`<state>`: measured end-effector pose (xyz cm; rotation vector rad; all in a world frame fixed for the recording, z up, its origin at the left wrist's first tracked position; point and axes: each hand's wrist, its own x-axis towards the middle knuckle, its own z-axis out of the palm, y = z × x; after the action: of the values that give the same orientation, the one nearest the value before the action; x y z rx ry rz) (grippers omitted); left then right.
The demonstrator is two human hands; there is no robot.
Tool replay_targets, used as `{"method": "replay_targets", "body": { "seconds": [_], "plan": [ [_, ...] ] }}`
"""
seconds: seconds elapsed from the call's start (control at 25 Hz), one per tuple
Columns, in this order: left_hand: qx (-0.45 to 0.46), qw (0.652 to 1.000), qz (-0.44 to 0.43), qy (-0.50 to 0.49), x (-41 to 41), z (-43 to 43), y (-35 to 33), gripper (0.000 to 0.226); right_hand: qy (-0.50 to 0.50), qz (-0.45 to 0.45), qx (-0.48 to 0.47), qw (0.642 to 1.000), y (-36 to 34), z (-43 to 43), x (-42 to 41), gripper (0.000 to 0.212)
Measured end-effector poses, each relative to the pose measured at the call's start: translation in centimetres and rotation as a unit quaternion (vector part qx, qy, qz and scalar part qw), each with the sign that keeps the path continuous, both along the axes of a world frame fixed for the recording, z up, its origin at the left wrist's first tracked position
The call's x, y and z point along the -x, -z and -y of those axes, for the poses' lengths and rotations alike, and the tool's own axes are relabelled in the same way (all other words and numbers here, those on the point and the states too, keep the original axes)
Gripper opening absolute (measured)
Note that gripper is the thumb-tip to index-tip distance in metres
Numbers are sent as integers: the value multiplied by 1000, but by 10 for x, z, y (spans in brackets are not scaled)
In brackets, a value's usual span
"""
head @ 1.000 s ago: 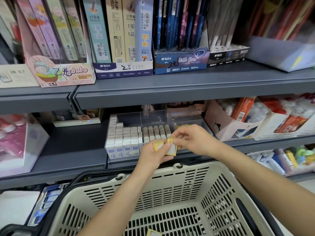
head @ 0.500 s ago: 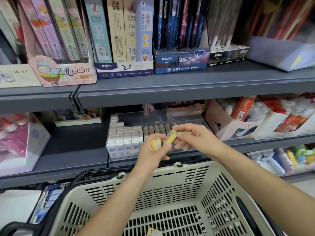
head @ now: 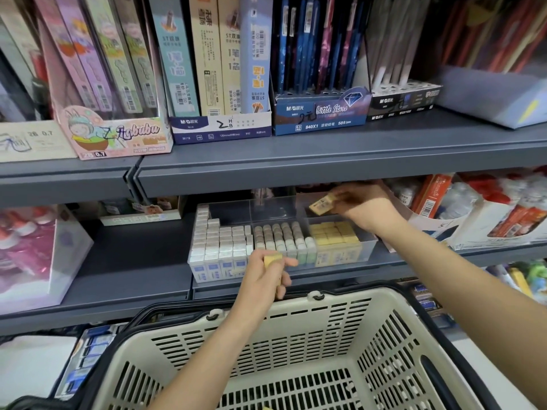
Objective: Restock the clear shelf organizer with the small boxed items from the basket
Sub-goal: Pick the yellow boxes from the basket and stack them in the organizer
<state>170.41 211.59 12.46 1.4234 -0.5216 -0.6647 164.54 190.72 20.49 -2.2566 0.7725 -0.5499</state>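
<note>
One small yellow box [head: 322, 205] was pinched, tilted, in the fingertips of the right hand [head: 365, 207], just above the rear of the right-hand compartment of the clear organizer [head: 275, 204], right of the frame's centre. Below it, rows of stocked yellow boxes [head: 334, 235] filled that compartment's front. The middle compartment held grey-white items [head: 281, 236] and the left one white boxes [head: 220, 242]. In front of the organizer, at the frame's centre, the left hand [head: 263, 281] was curled round a second yellow box [head: 272, 259], whose top showed above the fingers. The organizer sat on a grey shelf [head: 133, 261]. A beige slotted basket [head: 296, 338] filled the lower frame under both forearms.
</note>
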Motion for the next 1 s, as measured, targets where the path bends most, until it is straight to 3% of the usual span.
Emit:
{"method": "replay_targets", "body": {
  "seconds": [0.08, 0.16, 0.44, 0.56, 0.68, 0.76, 0.88, 1.0],
  "plan": [
    [5, 999, 41, -1, 0, -2, 3, 16, -10, -79, 142, 987, 2, 12, -15, 24],
    [21, 999, 50, -8, 0, -1, 4, 22, -48, -148, 188, 970, 11, 18, -27, 26],
    [18, 999, 36, -26, 5, 2, 8, 25, -178, -255, 119, 943, 32, 29, -44, 28],
    [18, 999, 32, -25, 5, 2, 9, 24, -169, -246, 124, 946, 29, 22, -38, 29],
    [28, 999, 31, -24, 5, 2, 8, 23, -108, -121, 176, 971, 20, -4, -21, 23],
    [35, 998, 39, -28, 6, 3, 6, 23, -137, -50, 134, 980, 16, -35, -2, 28],
    [40, 997, 67, -13, 8, 3, 1, 23, -180, -86, 74, 977, 16, -77, 16, 36],
    [42, 996, 73, -6, 10, -2, -1, 25, -157, -94, 22, 983, 15, -81, 18, 8]
  ]
}}
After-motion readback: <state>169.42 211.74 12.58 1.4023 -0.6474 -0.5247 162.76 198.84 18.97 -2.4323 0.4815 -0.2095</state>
